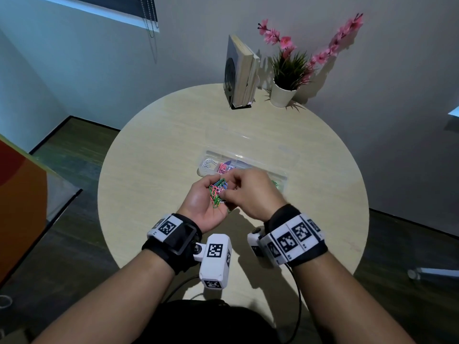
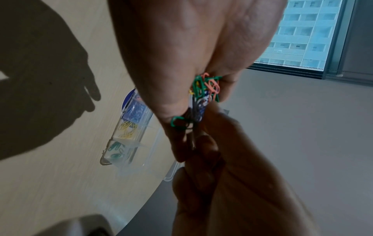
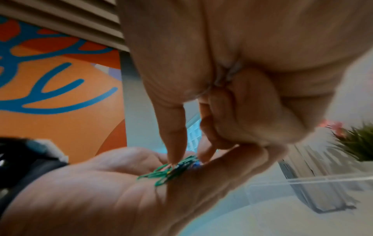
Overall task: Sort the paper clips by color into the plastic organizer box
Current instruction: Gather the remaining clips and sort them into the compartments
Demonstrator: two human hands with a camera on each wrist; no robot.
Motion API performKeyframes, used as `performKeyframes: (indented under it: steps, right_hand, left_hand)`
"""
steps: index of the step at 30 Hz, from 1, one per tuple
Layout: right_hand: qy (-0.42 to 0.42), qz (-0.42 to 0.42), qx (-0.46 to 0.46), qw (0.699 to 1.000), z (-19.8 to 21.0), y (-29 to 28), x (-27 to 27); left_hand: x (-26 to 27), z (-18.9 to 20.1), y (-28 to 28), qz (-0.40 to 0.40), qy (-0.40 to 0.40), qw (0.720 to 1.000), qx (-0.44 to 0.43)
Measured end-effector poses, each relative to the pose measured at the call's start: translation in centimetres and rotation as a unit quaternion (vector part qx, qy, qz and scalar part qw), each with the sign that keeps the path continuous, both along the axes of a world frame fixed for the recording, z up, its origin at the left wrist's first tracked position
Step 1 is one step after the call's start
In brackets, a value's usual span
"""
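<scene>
My left hand (image 1: 202,204) lies palm up over the near half of the round table, cupped round a tangle of green, pink and blue paper clips (image 1: 218,192). My right hand (image 1: 250,192) reaches in from the right; its thumb and forefinger pinch at the pile (image 3: 167,172). Just beyond both hands lies the clear organizer box (image 1: 283,175), partly hidden by the right hand. White clips (image 1: 207,163) and pink clips (image 1: 223,167) fill its left cells. The left wrist view shows its blue (image 2: 134,111), yellow (image 2: 127,129) and green clips (image 2: 116,148) in separate cells.
At the back of the table (image 1: 161,145) stand books in a black bookend (image 1: 241,73) and a white pot of grass with pink flowers (image 1: 285,80). An orange panel (image 1: 19,194) stands on the floor at the left.
</scene>
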State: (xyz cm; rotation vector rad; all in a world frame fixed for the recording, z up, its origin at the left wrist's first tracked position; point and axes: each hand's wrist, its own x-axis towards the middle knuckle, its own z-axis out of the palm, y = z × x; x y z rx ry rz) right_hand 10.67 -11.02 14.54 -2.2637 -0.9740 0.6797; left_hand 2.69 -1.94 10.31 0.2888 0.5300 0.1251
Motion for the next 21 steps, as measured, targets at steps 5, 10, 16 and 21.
performKeyframes:
  steps: [5, 10, 16, 21]
  right_hand:
    - [-0.058, 0.017, -0.046, 0.997, 0.6, 0.5, -0.7]
    - [-0.029, 0.011, -0.044, 0.999, 1.1, 0.4, -0.8]
    - [-0.010, 0.019, -0.029, 0.999, 1.1, 0.3, -0.6]
    - [0.074, -0.003, 0.017, 0.997, 1.0, 0.0, 0.0]
  left_hand:
    - [-0.2, -0.6, 0.0, 0.014, 0.010, 1.000, -0.006]
    - [-0.4, -0.4, 0.0, 0.008, 0.019, 1.000, -0.021]
    - [-0.6, 0.2, -0.1, -0.005, 0.018, 1.000, -0.019]
    - [-0.7, 0.5, 0.0, -0.011, -0.013, 0.999, -0.028]
